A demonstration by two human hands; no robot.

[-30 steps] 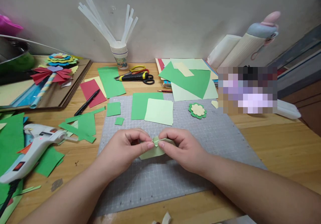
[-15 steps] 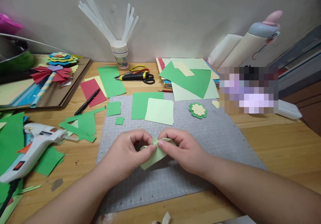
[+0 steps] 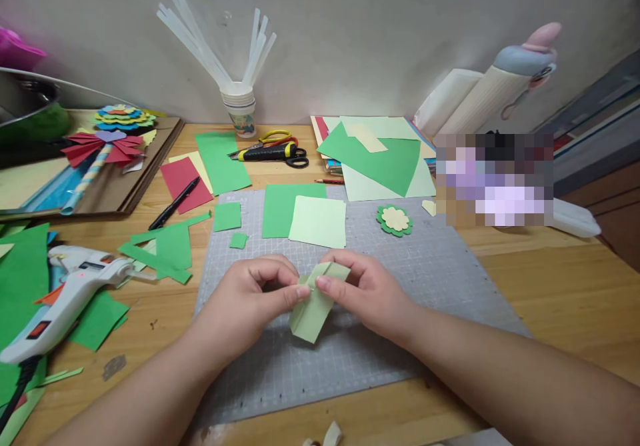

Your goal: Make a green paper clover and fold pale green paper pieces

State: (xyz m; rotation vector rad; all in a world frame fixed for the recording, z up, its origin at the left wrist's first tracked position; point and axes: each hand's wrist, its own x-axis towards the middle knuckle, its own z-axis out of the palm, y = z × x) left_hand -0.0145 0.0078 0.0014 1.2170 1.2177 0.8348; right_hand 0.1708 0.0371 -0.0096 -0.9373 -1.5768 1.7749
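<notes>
Both hands pinch one folded strip of pale green paper (image 3: pixel 314 311) just above the grey cutting mat (image 3: pixel 430 279). My left hand (image 3: pixel 255 299) grips its upper end with thumb and forefinger from the left. My right hand (image 3: pixel 365 293) pinches the same end from the right, fingertips almost touching the left ones. The strip's free end hangs down toward me, tilted left.
On the mat lie a green sheet (image 3: pixel 280 207), a pale green square (image 3: pixel 319 221) and a paper flower (image 3: pixel 395 220). A white glue gun (image 3: pixel 60 299) lies left among green scraps. Scissors (image 3: pixel 273 149), a cup of glue sticks (image 3: pixel 240 109) and a black pen (image 3: pixel 173 204) sit farther back.
The pale green strip has swung from lying nearly flat to hanging down toward me. Both hands kept their pinch and rose slightly.
</notes>
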